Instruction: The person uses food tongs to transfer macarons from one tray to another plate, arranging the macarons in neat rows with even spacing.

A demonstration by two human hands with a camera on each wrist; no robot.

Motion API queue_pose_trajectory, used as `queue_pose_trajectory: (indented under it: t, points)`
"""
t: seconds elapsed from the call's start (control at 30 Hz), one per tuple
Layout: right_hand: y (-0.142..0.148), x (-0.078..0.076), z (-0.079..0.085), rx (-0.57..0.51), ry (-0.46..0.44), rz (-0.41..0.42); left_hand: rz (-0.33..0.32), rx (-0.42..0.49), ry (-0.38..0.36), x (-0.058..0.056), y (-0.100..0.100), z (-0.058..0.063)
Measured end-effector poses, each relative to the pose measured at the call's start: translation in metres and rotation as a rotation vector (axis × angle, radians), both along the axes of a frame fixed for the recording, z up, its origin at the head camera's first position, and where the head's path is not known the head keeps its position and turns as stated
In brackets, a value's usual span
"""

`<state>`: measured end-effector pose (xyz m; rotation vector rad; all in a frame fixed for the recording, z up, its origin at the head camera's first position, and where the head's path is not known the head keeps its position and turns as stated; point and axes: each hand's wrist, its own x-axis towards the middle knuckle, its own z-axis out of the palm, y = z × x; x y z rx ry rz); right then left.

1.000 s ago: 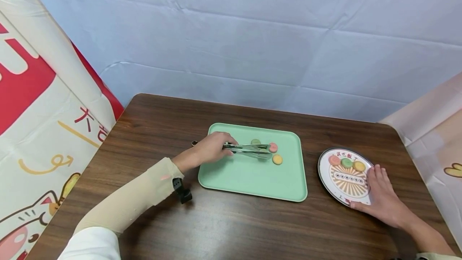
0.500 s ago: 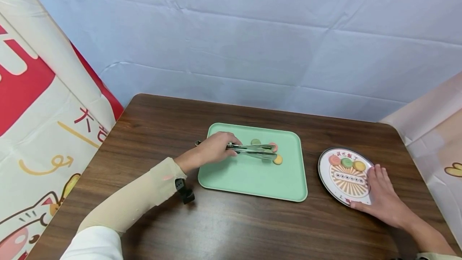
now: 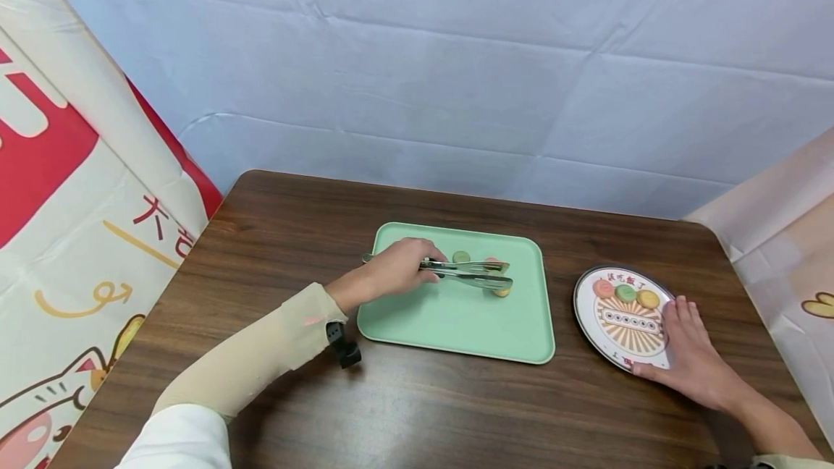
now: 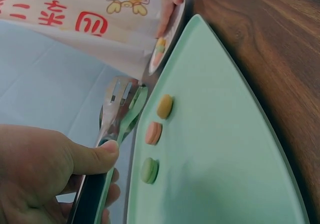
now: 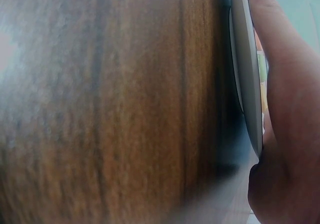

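Observation:
My left hand (image 3: 410,266) grips metal serving tongs (image 3: 469,280) over the green tray (image 3: 456,331), thumb on one arm in the left wrist view. The tong ends stand slightly apart with nothing between them. On the tray lie a green macaron (image 4: 149,170), a pink macaron (image 4: 153,133) and a yellow macaron (image 4: 165,106); from the head the tongs partly cover the pink and yellow ones. My right hand (image 3: 693,360) rests spread on the right rim of a round printed plate (image 3: 589,320), its fingers fairly straight and its thumb on the near edge.
The plate bears three more macarons: pink (image 3: 603,289), green (image 3: 626,294) and yellow (image 3: 648,300). Tray and plate stand apart on a dark wooden table (image 3: 391,411). A pale cloth (image 3: 417,78) hangs behind the table, and printed cloths (image 3: 85,201) flank it.
My left hand has shifted right with the tongs, whose ends now overlap the pink and yellow macarons in the head view. The right hand and plate have stayed put.

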<state>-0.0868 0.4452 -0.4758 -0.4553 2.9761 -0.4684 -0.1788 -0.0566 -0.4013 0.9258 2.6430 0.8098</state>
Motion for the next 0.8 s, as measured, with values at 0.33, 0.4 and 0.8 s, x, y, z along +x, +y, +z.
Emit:
queue_pose_trajectory:
  t: [0.33, 0.4, 0.8]
  points:
    - [0.000, -0.001, -0.001, 0.003, 0.000, 0.006, -0.013, 0.001, -0.003, 0.000, 0.013, 0.002]
    - [0.001, 0.000, -0.001, 0.002, -0.002, 0.007, -0.014, 0.001, -0.004, 0.000, 0.016, 0.002]
    - [0.001, -0.001, 0.000, 0.007, -0.012, 0.000, -0.032, 0.000, -0.008, 0.001, 0.030, 0.001]
